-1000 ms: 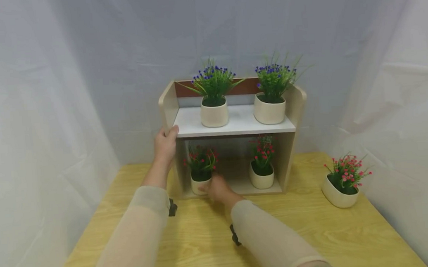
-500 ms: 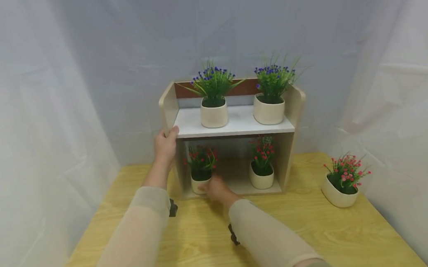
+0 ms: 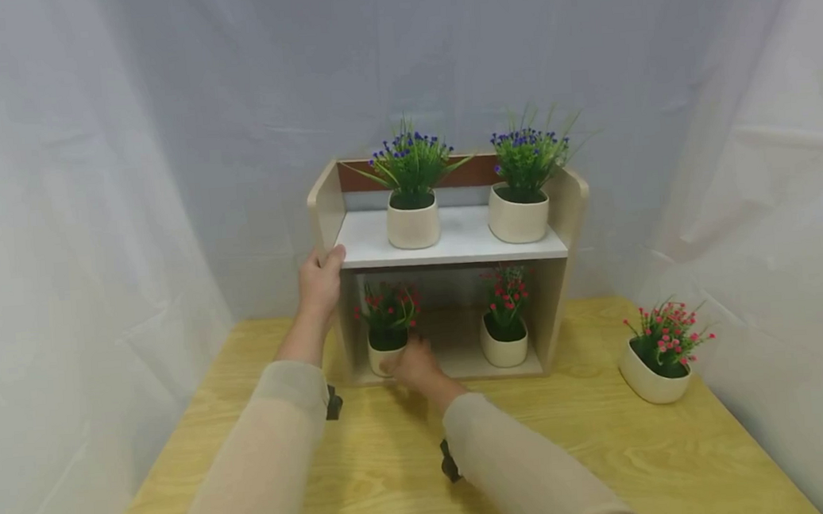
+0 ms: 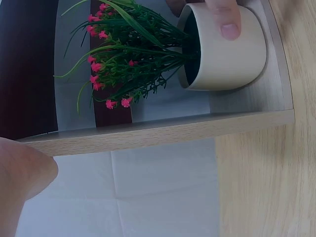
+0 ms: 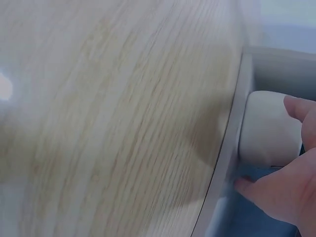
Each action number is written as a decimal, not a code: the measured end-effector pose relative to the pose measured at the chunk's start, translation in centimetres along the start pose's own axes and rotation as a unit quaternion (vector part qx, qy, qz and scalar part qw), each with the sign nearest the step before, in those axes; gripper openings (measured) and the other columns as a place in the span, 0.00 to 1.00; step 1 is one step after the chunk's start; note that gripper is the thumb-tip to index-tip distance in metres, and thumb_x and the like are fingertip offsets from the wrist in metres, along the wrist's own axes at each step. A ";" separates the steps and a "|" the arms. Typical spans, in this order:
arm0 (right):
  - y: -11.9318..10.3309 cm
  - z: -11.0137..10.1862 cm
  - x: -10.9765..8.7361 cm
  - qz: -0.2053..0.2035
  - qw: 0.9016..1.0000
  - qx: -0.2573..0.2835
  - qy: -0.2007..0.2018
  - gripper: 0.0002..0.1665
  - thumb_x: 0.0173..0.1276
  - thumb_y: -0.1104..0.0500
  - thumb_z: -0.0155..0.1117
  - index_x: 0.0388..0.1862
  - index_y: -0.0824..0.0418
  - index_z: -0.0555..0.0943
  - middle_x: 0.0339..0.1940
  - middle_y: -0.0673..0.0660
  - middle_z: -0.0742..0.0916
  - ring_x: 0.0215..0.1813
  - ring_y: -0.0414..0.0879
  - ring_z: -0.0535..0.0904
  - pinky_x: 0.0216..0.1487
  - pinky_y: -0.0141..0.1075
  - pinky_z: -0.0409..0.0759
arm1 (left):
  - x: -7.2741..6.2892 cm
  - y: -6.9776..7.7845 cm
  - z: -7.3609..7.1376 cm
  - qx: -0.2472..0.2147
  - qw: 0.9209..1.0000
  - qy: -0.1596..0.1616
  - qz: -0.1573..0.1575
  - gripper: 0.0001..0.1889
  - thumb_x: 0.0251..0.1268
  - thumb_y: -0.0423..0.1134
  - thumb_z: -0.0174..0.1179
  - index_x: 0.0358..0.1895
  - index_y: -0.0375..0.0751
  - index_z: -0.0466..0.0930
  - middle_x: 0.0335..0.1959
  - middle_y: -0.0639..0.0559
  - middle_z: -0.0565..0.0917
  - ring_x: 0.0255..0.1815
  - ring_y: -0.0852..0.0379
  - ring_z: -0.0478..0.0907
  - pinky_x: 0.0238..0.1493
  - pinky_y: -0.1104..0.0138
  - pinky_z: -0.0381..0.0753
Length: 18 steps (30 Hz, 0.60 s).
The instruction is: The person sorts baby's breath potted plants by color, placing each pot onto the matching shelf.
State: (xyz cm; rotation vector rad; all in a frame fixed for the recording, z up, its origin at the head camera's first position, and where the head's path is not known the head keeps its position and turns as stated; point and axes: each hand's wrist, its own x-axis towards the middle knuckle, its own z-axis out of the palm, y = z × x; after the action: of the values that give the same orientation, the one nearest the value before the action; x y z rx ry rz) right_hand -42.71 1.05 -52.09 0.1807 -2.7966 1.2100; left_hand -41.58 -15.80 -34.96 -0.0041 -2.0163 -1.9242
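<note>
My left hand (image 3: 320,279) grips the left side panel of a two-tier wooden shelf (image 3: 454,255), its thumb at the end of the white upper board. In the left wrist view, part of this hand (image 4: 24,170) lies against the panel's edge. On the lower tier at left stands a potted plant (image 3: 388,360) with pink-red flowers in a cream pot. My right hand (image 3: 419,368) pinches this pot from its right side. The left wrist view shows the thumb (image 4: 228,22) on the pot's front. In the right wrist view, one lower fingertip (image 5: 243,184) sits beside the pot.
Another red-flowered plant (image 3: 506,350) stands at right on the lower tier. Two purple-flowered plants, one left (image 3: 412,225) and one right (image 3: 519,217), stand on the upper board. A pink-flowered plant (image 3: 655,379) sits on the wooden table (image 3: 370,483) near its right edge. Pale sheets (image 3: 246,141) surround everything.
Hardly anything differs: the head view has shifted very slightly. Both hands stay where they were, at the side panel and the left lower pot.
</note>
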 end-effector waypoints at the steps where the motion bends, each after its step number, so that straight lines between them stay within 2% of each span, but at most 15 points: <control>1: -0.5 -0.5 -0.4 0.005 1.000 0.008 -0.003 0.56 0.63 0.47 0.80 0.80 0.72 0.64 0.71 0.76 0.77 0.72 0.71 0.77 0.76 0.61 0.77 | 0.0 0.0 0.0 0.001 1.000 0.001 0.000 0.31 0.84 0.54 0.55 0.79 0.40 0.71 0.82 0.39 0.71 0.84 0.41 0.64 0.89 0.45 0.57; 3: -1.3 -1.5 -1.3 0.010 1.000 0.020 -0.004 0.55 0.64 0.47 0.80 0.79 0.74 0.65 0.72 0.77 0.76 0.73 0.72 0.76 0.78 0.62 0.76 | 0.1 0.0 0.0 0.002 1.000 0.003 0.002 0.31 0.84 0.54 0.56 0.79 0.39 0.71 0.81 0.39 0.72 0.84 0.41 0.64 0.89 0.46 0.57; 7: -2.0 -2.9 -2.0 -0.009 0.999 0.038 0.010 0.47 0.64 0.48 0.80 0.72 0.75 0.73 0.69 0.78 0.78 0.72 0.72 0.76 0.76 0.62 0.77 | 0.1 0.0 0.1 0.000 1.000 0.003 0.005 0.31 0.83 0.54 0.56 0.78 0.38 0.72 0.81 0.39 0.72 0.84 0.42 0.64 0.89 0.47 0.57; 9: -2.1 -3.4 -2.3 -0.016 0.999 0.048 0.013 0.45 0.65 0.48 0.79 0.71 0.74 0.74 0.69 0.77 0.78 0.72 0.71 0.75 0.76 0.62 0.78 | 0.1 0.0 0.1 0.000 1.000 0.001 0.003 0.31 0.84 0.54 0.55 0.79 0.39 0.71 0.82 0.40 0.71 0.85 0.42 0.63 0.90 0.47 0.57; 18: -2.4 -6.0 -3.8 0.005 0.991 0.129 0.014 0.49 0.72 0.47 0.75 0.81 0.70 0.65 0.79 0.76 0.69 0.78 0.75 0.71 0.80 0.65 0.72 | -0.1 0.0 -0.1 -0.001 1.000 0.002 -0.002 0.31 0.84 0.53 0.55 0.79 0.38 0.71 0.82 0.39 0.70 0.85 0.40 0.63 0.89 0.45 0.56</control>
State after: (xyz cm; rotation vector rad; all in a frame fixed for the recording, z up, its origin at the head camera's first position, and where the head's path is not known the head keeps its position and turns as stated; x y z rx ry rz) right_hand -38.36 4.09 -46.76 0.1657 -2.6109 1.5623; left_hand -41.45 -15.87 -35.01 0.0034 -2.0144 -1.9274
